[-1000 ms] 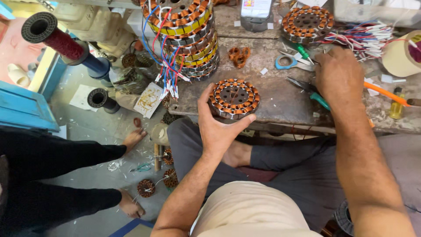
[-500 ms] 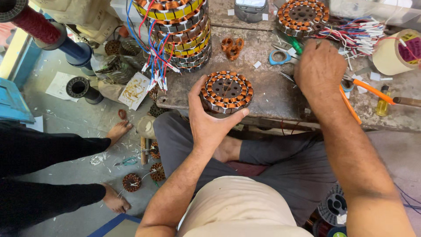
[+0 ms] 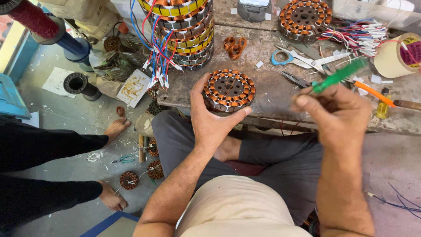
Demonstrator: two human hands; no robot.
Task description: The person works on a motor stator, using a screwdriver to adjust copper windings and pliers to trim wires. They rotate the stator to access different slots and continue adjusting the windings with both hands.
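My left hand (image 3: 210, 118) grips a round motor stator (image 3: 229, 90) wound with copper coils, holding it at the near edge of the worn workbench (image 3: 272, 96). My right hand (image 3: 340, 116) is raised above the bench to the right and pinches a green-handled tool (image 3: 337, 75) between thumb and fingers, its handle pointing up and away. The two hands are apart, the stator to the left of the tool.
A tall stack of wound stators (image 3: 186, 30) with red and blue wires stands at the back left. Another stator (image 3: 305, 17), scissors (image 3: 302, 59), an orange-handled tool (image 3: 372, 94), a tape roll (image 3: 397, 57) and loose wires lie on the bench. Another person's bare feet (image 3: 115, 129) rest on the floor left.
My right hand has lifted off the bench holding the green-handled tool and drawn nearer to me. The left hand keeps the stator in about the same place.
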